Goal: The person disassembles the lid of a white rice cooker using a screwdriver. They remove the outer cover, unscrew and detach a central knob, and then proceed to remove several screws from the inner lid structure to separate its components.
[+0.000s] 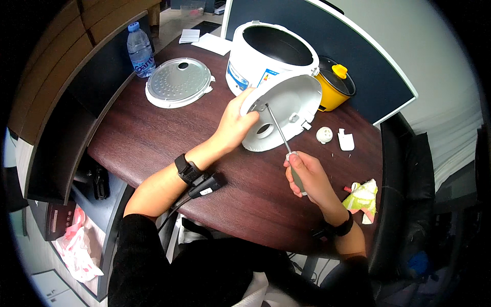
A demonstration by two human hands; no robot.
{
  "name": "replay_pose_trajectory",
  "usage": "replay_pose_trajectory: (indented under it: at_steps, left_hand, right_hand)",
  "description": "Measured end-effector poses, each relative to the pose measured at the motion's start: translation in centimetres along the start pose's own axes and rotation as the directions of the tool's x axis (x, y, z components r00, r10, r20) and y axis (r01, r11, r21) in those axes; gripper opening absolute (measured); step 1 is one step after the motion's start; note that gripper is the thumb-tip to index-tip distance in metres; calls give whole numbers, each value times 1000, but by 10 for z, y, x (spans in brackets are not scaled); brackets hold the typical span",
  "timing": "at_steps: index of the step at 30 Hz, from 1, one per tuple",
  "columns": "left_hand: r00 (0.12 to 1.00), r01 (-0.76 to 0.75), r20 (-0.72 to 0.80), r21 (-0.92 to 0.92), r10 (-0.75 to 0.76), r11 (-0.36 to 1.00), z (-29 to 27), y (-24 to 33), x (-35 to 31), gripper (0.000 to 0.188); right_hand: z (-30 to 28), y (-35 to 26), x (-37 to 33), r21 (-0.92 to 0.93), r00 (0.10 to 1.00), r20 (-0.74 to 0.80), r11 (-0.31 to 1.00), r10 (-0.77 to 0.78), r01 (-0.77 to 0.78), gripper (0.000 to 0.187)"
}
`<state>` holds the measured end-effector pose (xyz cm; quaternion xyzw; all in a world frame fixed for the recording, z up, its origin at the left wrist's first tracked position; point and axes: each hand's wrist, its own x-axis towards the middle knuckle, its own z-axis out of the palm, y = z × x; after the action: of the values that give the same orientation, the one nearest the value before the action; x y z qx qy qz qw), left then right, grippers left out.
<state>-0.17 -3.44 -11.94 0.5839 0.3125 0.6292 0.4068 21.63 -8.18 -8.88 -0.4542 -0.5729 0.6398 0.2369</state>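
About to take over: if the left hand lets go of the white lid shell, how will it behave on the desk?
The lid shell looks like thin moulded plastic, so probably light and stiff. It stands tilted on its rim against the left hand, so it would likely tip. Round, so it may roll.

A dark wooden desk (153, 138) carries a clear plastic water bottle (140, 50) with a blue cap, a perforated round metal plate (178, 82), a small yellow cooker (333, 87), a small white round cap (324, 134), a white clip piece (346, 139) and crumpled yellow-green paper (363, 197).
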Motion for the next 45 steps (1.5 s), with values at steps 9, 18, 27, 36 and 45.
replay_pose_trajectory:
  at_steps: [9,18,27,36,45]
  left_hand:
    - [991,48,-117,-92,-59,995,-9,-14,8,40]
    - [993,77,-80,-126,-88,989,-14,-10,9,47]
    - [992,125,-24,-96,-127,988,-7,3,2,51]
    - [996,83,-41,4,-83,997,-2,12,0,52]
    - [995,83,-49,26,-82,996,-1,17,1,52]
  right_hand:
    - [0,0,25,18,1000,16,1000,-3,3,32]
    - [4,-11,22,137,995,86,989,47,-59,31]
    - [0,-12,-1,173,983,182,983,30,-62,30]
    - [-2,-34,-10,-181,997,57,982,59,-48,27]
    - [1,-41,-13,-801,923,-74,574,-378,171,22]
